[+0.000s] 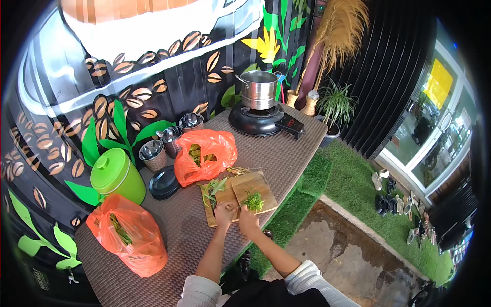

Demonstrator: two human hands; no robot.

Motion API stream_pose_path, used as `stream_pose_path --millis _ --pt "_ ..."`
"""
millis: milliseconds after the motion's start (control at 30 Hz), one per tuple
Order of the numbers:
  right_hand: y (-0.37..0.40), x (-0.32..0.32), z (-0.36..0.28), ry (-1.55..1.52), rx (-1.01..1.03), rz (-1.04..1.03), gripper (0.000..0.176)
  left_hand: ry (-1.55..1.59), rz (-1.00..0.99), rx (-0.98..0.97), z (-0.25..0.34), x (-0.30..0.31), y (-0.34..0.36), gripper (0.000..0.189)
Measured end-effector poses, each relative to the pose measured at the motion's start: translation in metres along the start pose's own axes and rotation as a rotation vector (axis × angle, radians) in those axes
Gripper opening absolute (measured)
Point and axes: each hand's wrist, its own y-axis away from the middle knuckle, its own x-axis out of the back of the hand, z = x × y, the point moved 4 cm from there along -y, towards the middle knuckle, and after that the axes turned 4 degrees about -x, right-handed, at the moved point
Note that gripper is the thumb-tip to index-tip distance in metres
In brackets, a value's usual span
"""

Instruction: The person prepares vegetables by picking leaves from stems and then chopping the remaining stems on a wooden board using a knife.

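Note:
My left hand is closed over the lower wooden cutting board. Whatever its curled fingers hold is too small to make out. Close beside it, my right hand is closed at the near edge of the upper wooden board; its grip is hidden from above. A small heap of finely chopped greens lies on that upper board, just past my right fingers. Longer leafy stems rest at the far left of the boards. An orange plastic bag with greens inside stands behind them.
Another orange bag holds greens at the left. Near the wall are a green lidded container, a black lid and cups of cutlery. A steel pot sits on a portable stove at the table's far end.

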Motion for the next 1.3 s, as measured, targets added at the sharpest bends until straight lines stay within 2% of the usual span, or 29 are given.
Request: stream_pose_path --millis 100,167,200,267,367,433,500,600,800,1033,1167,1300 --pt "-0.011 0.007 0.007 0.027 -0.014 -0.007 0.03 0.008 -0.001 0.044 0.0 0.0 -0.001 0.015" --pt "-0.004 0.012 0.005 0.056 0.042 -0.05 0.028 0.076 -0.093 0.096 0.001 0.001 -0.003 0.014" --pt "0.008 0.011 0.002 0.026 0.063 0.043 0.025 0.075 -0.1 0.09 -0.006 -0.001 -0.002 0.014" --pt "0.025 -0.002 0.0 0.032 0.013 0.041 0.025 0.005 -0.079 -0.038 -0.02 -0.007 -0.001 0.012" --pt "0.022 -0.009 -0.001 0.074 -0.04 0.028 0.026 -0.05 -0.05 -0.07 -0.001 0.0 0.001 0.008" --pt "0.011 -0.011 0.0 0.089 0.046 0.18 0.024 -0.061 -0.064 -0.059 -0.001 -0.001 0.007 0.008" --pt "0.0 -0.01 0.005 0.024 0.049 0.136 0.024 -0.117 -0.014 -0.126 0.004 0.001 0.007 0.011" --pt "0.013 0.008 -0.002 -0.027 -0.032 0.003 0.028 -0.056 -0.072 -0.123 0.007 0.004 0.005 0.014" --pt "0.02 -0.006 0.01 -0.086 -0.148 0.055 0.028 -0.095 -0.043 -0.166 0.007 0.007 0.008 0.01" --pt "-0.007 0.004 0.02 -0.105 -0.036 0.046 0.027 -0.053 -0.113 -0.193 0.009 0.0 0.004 0.013" --pt "0.006 0.005 0.008 -0.065 -0.036 0.119 0.028 -0.051 -0.12 -0.159 0.011 -0.001 0.005 0.012" --pt "0.005 -0.005 0.005 -0.012 -0.106 0.049 0.025 -0.104 -0.087 -0.1 0.019 0.0 0.006 0.012"
